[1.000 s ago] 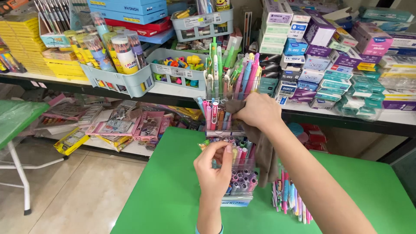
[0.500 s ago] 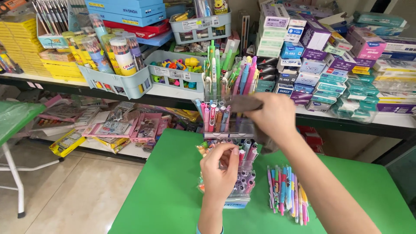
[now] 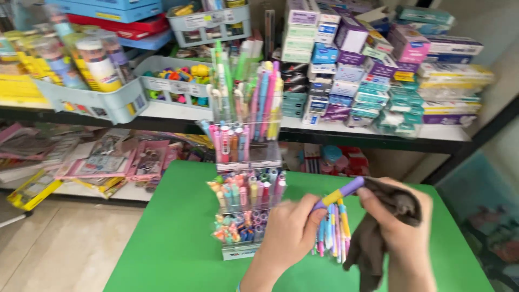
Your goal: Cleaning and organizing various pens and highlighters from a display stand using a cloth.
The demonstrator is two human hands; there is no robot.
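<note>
Nearest, the left hand [image 3: 289, 230] is closed around one end of a yellow and purple pen [image 3: 339, 194], whose purple tip points up and to the right, touching the right hand [image 3: 397, 227]. That right hand is clenched on a dark brown cloth [image 3: 378, 238], which bunches over the knuckles and hangs down below the palm. Just under the pen, between the two hands, a small heap of pastel pens [image 3: 332, 230] lies on the green table [image 3: 162, 243]. Left of the hands and close to them stands a clear tiered pen rack [image 3: 246, 162], its lower shelves packed with short coloured pens and its top tier holding taller ones upright. Beyond the table, a white shelf [image 3: 378, 132] carries stacked stationery boxes [image 3: 378, 70] on the right and pale blue baskets [image 3: 97, 103] on the left, one with tubes of colour pencils. Lower down at far left, flat pink packets [image 3: 113, 162] lie on another shelf.
</note>
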